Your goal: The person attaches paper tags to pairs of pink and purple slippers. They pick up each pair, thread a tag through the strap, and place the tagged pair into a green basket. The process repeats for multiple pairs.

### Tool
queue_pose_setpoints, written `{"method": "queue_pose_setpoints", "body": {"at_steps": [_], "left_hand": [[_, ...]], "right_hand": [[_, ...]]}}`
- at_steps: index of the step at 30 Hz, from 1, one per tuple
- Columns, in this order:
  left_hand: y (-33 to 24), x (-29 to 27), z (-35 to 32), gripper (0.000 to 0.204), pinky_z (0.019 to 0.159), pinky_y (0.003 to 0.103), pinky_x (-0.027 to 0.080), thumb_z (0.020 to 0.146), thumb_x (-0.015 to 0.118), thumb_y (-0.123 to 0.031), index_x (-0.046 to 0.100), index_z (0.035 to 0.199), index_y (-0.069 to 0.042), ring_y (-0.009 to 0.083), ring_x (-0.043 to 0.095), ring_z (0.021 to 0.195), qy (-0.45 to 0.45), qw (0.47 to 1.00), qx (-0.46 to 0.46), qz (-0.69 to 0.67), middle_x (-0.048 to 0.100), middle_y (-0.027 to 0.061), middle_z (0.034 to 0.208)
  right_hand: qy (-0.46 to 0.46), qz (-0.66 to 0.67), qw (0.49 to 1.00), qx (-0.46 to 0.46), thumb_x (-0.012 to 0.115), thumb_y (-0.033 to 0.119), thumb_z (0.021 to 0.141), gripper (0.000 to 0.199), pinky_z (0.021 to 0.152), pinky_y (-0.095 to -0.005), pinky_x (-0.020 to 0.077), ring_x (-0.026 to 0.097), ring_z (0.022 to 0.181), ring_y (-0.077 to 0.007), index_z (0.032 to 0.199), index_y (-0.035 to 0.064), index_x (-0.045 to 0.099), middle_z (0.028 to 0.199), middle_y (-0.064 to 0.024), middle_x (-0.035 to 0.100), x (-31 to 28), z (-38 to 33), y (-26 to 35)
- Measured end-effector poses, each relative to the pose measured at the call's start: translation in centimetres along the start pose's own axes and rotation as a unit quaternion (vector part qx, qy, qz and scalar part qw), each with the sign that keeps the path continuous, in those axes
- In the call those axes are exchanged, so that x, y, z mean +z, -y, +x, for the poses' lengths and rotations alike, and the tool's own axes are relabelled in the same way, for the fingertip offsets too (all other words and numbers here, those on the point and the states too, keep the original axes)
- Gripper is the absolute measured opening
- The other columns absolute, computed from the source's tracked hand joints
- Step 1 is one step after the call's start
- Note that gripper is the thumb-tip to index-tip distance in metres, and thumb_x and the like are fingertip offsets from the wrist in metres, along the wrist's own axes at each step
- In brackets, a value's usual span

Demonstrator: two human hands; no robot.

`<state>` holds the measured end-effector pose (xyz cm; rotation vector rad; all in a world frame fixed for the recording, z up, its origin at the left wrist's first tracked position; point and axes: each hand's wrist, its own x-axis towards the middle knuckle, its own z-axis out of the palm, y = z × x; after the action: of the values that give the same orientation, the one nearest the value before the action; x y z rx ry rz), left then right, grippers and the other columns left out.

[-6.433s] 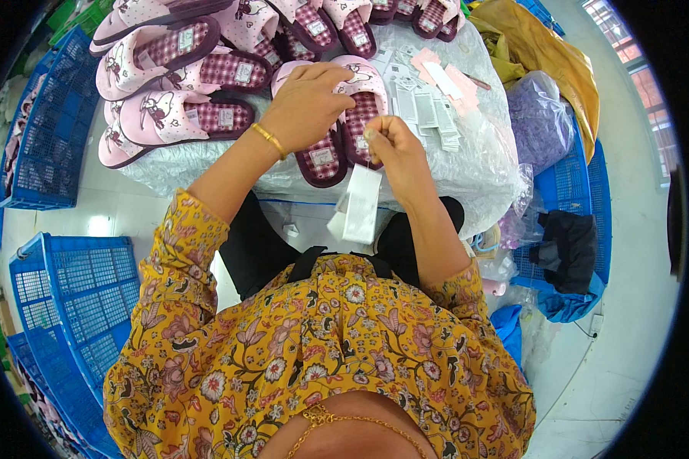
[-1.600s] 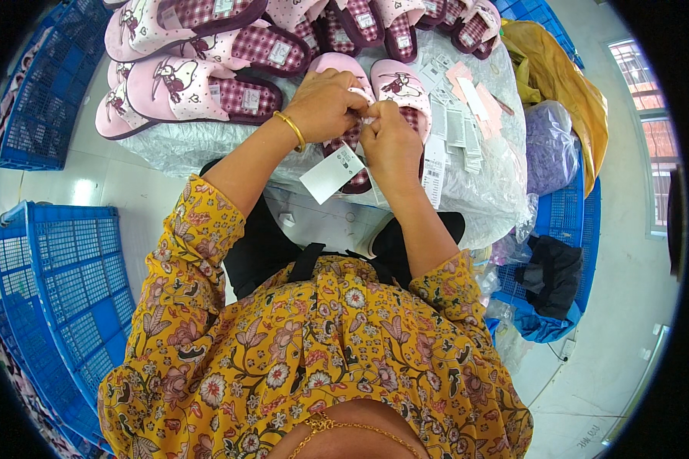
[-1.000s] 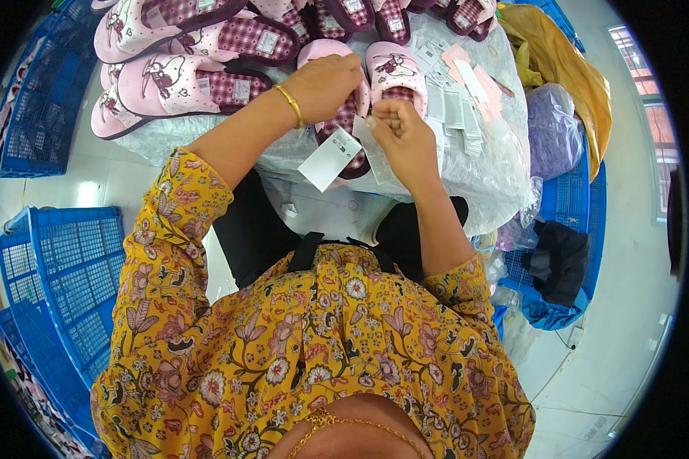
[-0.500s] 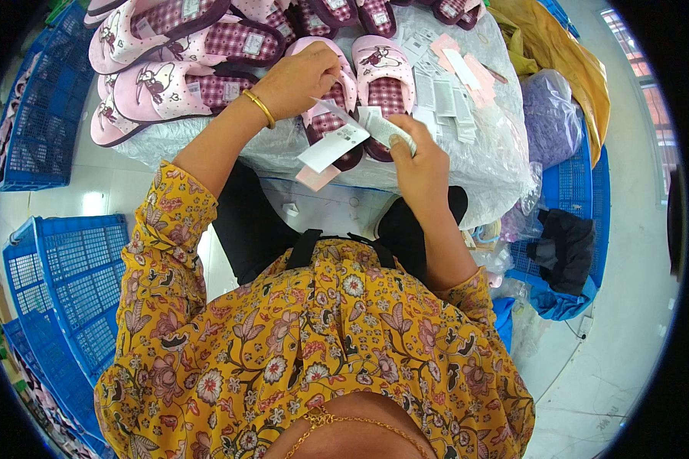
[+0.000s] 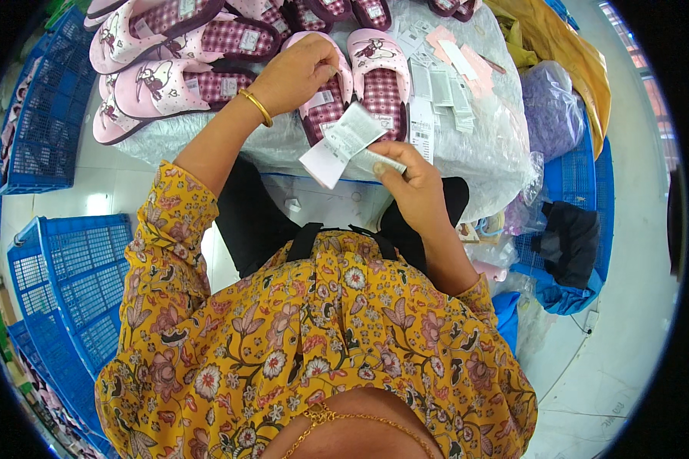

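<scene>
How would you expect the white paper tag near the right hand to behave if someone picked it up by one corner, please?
The white paper tag looks thin and flat, so it is probably very light and would likely flex or droop rather than stay stiff. It hangs tilted above the right hand, which suggests it swings freely. Its smooth face may slip between fingers, and it could crease easily.

A pale floor (image 5: 628,336) lies around the plastic-draped counter (image 5: 482,164). Blue mesh crates (image 5: 76,283) stand at the left, another (image 5: 582,183) at the right (partly under dark cloth). Top right, perhaps a window (image 5: 651,99).
</scene>
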<state>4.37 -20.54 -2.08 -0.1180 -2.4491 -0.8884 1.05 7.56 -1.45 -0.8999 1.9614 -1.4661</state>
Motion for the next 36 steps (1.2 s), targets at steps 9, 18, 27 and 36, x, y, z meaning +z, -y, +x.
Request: {"method": "queue_pose_setpoints", "body": {"at_steps": [9, 18, 27, 36], "left_hand": [[-3.8, 0.2, -0.2, 0.010, 0.077, 0.037, 0.052, 0.088, 0.062, -0.011, 0.058, 0.096, -0.006, 0.0316, 0.063, 0.087, -0.061, 0.984, 0.044, 0.164, 0.061, 0.0092, 0.102], [-3.7, -0.1, 0.8, 0.006, 0.058, 0.024, 0.050, 0.098, 0.054, -0.009, 0.056, 0.100, -0.004, 0.0107, 0.061, 0.065, -0.108, 0.937, -0.165, -0.289, 0.069, 0.0072, 0.096], [-4.4, -0.4, 1.7, 0.008, 0.054, 0.021, 0.039, 0.102, 0.047, -0.016, 0.051, 0.103, -0.010, 0.0086, 0.060, 0.064, -0.119, 0.821, -0.164, -0.534, 0.069, 0.0090, 0.092], [-5.0, -1.1, -1.5, 0.015, 0.059, 0.020, 0.045, 0.099, 0.054, -0.013, 0.063, 0.107, -0.003, 0.0063, 0.055, 0.063, -0.094, 0.879, -0.227, -0.408, 0.063, 0.0015, 0.082]], "right_hand": [[0.082, -0.260, 0.961, 0.052, 0.064, 0.003, 0.087, 0.028, 0.074, -0.0309, 0.0525, 0.066, 0.086, -0.0188, 0.115, -0.0003, 0.062, 0.100, -0.0128, 0.068, -2.1, -2.4, -2.4], [-0.254, -0.298, 0.854, -0.343, 0.065, -0.007, 0.080, 0.027, 0.079, -0.0349, 0.0513, 0.063, 0.090, -0.0282, 0.105, 0.0029, 0.064, 0.106, -0.0121, 0.064, -1.6, -2.4, 3.8], [-0.155, -0.306, 0.903, -0.257, 0.067, 0.002, 0.081, 0.028, 0.082, -0.0406, 0.0520, 0.063, 0.098, -0.0345, 0.109, 0.0023, 0.063, 0.108, -0.0160, 0.063, 0.6, 3.1, 2.6], [-0.025, -0.419, 0.893, -0.164, 0.053, 0.001, 0.083, 0.029, 0.077, -0.0474, 0.0518, 0.064, 0.092, -0.0401, 0.110, 0.0040, 0.063, 0.105, -0.0214, 0.066, -2.3, 5.9, 3.0]]}}
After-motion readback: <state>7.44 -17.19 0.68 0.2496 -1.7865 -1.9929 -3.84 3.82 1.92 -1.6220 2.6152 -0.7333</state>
